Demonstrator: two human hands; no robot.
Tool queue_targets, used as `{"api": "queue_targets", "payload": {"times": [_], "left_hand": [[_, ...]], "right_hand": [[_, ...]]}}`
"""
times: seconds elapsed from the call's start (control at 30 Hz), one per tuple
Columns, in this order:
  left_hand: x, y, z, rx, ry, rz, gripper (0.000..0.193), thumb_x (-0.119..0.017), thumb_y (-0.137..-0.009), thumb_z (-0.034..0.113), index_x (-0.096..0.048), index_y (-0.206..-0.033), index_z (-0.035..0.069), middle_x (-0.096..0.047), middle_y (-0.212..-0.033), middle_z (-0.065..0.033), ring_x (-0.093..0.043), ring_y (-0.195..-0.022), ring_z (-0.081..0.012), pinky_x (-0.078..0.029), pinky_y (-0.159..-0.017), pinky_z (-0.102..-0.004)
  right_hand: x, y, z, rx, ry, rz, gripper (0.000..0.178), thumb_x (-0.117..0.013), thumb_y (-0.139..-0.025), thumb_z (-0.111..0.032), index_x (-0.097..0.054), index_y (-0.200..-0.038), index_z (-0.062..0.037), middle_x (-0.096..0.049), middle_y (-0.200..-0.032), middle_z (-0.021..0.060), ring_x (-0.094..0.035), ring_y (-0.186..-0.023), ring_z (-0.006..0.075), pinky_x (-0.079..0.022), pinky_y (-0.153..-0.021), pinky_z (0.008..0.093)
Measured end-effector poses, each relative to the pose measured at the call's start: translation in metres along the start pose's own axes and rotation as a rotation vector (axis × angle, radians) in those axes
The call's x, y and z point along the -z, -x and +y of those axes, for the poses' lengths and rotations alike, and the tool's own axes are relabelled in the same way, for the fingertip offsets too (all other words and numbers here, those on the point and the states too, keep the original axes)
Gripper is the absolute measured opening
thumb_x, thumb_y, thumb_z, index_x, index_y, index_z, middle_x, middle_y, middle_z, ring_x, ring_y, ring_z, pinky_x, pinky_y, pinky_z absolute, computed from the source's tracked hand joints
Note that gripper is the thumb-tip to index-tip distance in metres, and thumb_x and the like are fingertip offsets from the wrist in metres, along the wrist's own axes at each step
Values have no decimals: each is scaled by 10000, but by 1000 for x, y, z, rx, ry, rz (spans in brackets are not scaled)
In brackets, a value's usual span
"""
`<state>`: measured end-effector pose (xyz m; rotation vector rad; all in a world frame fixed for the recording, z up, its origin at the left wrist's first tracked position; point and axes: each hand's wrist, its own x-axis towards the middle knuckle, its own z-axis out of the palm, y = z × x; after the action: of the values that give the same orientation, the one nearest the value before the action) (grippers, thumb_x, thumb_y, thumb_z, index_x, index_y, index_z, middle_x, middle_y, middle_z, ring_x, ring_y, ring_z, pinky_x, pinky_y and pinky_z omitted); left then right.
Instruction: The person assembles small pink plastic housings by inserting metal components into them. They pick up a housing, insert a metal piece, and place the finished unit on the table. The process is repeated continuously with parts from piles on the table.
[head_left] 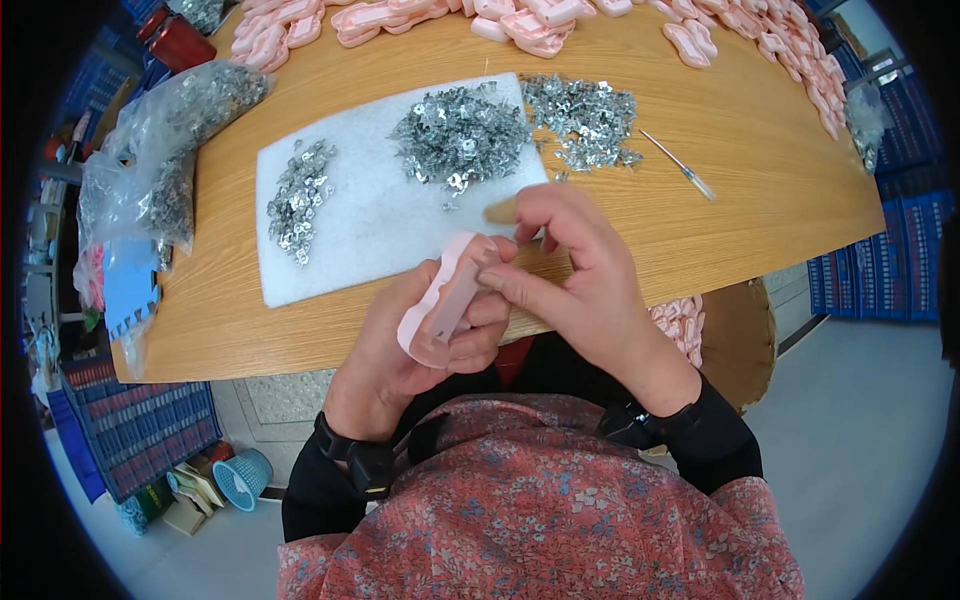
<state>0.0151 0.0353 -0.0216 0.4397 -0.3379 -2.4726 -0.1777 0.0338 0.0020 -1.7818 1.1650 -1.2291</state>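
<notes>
My left hand point(385, 340) is closed around a pink plastic shell point(445, 305), long and wavy-edged, its hollow side turned to the right. My right hand point(585, 270) is at the shell's upper end, with the thumb on the hollow side and another finger curled against the tip. A yellowish finger cot covers one right fingertip, which sticks out to the left above the shell. Whether a small metal part sits under the right thumb is hidden. Beyond my hands, a white foam sheet point(370, 230) carries a large pile of small metal parts point(460, 135) and a smaller pile point(300, 200).
More metal parts point(585, 120) lie right of the sheet, near a thin screwdriver point(680, 165). Pink shells point(530, 20) line the table's far edge. Clear bags of metal parts point(170, 150) stand at left. A box of pink shells point(740, 340) sits below the table's right side.
</notes>
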Motion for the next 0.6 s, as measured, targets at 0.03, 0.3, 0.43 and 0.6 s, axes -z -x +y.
{"api": "queue_targets", "payload": {"times": [0.03, 0.3, 0.43, 0.6], "left_hand": [[-3, 0, 1, 20, -20, -11, 489, -409, -1020, 452, -497, -1341, 94, -408, -740, 5, -344, -527, -74, -257, -443, -225], [15, -2, 0, 134, 197, -57, 403, -461, -1012, 439, -529, -1108, 54, -437, -733, -34, -393, -449, -98, -272, -379, -225], [11, -2, -1, 112, 227, -19, 414, -463, -1020, 431, -528, -1066, 26, -417, -705, -31, -422, -446, -108, -296, -363, -228], [26, -1, -2, 131, 256, -230, 435, -439, -1023, 463, -521, -1249, 99, -522, -850, -84, -454, -520, -92, -284, -425, -224]], "right_hand": [[2, 0, 4, -34, -58, -65, 232, -773, -825, -101, -626, -975, -1, -617, -863, 70, -616, -781, 168, -494, -704, 292], [9, -1, -3, -212, -87, -142, 163, -757, -864, -119, -663, -909, 6, -614, -827, 32, -577, -736, 85, -473, -659, 244], [8, -2, -4, -188, -92, -133, 159, -754, -869, -121, -667, -914, 5, -611, -827, 31, -566, -731, 85, -467, -655, 244], [8, -8, -5, -231, -97, -239, 169, -756, -870, -124, -674, -950, -1, -614, -837, 22, -563, -746, 73, -464, -669, 239]]}}
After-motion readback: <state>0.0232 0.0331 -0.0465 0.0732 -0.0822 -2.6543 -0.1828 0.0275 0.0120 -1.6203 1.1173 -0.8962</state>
